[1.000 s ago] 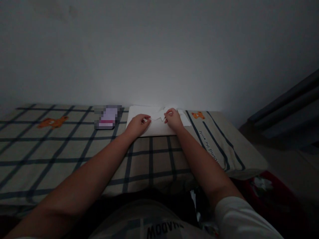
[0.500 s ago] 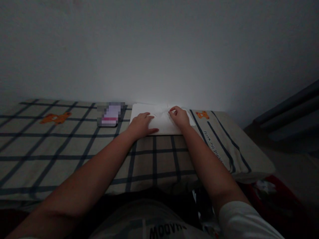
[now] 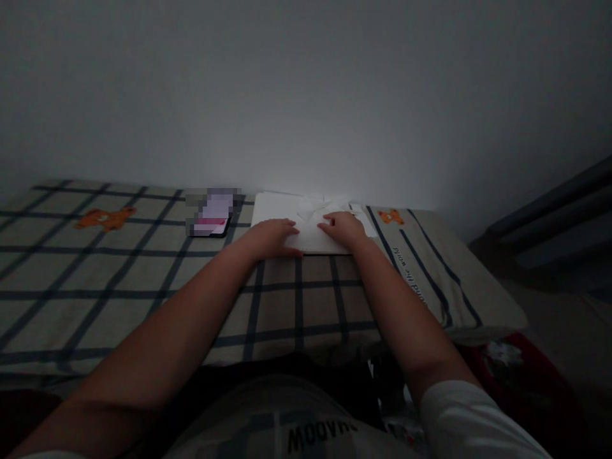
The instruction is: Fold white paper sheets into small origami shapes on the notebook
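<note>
A white sheet of paper (image 3: pixel 275 207) lies on a checked bedsheet (image 3: pixel 119 268) close to the wall, with folded flaps (image 3: pixel 315 207) near its far edge. My left hand (image 3: pixel 268 238) rests flat on the paper's near left part, fingers together. My right hand (image 3: pixel 345 229) presses on the paper's right part just below the folded flaps, fingers bent downward. Neither hand lifts anything.
A phone (image 3: pixel 213 213) with a lit screen lies on the sheet left of the paper. The plain wall (image 3: pixel 306 95) rises right behind. The bed edge (image 3: pixel 482 299) falls off at the right, with a red thing (image 3: pixel 521 370) on the floor below.
Both hands have slid toward me along the paper, from the folded flaps to its near part. The raised flaps now lie flatter. The view has shifted slightly.
</note>
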Action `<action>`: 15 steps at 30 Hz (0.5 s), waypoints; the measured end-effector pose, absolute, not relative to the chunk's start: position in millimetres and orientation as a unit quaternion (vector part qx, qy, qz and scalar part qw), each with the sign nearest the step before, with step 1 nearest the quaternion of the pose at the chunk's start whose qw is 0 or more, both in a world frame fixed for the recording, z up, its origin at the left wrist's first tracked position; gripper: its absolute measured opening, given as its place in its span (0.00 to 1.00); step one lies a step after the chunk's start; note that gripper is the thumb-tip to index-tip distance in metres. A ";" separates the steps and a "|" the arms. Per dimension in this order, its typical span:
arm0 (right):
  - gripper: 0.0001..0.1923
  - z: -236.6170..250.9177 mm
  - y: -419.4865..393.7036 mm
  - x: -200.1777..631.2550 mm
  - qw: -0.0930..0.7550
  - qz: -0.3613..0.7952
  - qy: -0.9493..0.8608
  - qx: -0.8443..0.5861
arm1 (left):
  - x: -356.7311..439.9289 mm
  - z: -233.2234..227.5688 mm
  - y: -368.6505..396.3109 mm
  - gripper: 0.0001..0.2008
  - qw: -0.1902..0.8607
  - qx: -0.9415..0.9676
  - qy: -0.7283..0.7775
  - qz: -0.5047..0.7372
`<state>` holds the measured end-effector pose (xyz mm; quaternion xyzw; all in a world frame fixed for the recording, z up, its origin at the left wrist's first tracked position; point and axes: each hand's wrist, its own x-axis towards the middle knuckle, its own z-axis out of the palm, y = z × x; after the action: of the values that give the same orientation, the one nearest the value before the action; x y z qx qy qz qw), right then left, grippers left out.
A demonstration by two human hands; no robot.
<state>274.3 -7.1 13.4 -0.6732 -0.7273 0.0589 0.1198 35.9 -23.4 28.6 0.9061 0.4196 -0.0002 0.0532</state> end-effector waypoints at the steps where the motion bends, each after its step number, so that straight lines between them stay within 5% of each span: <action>1: 0.26 13.2 -6.9 274.3 0.118 0.060 -0.724 -0.677 | 35.5 30.0 -23.9 0.35 0.060 0.905 0.422 -0.001; 15: 0.25 9.5 -4.4 277.0 0.135 0.072 -0.725 -0.672 | 31.9 30.6 -18.5 0.22 0.073 0.909 0.409 0.021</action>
<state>277.0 -4.4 9.5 -0.6720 -0.7246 0.0716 0.1353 31.9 -18.5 30.6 0.9095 0.4087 0.0211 0.0735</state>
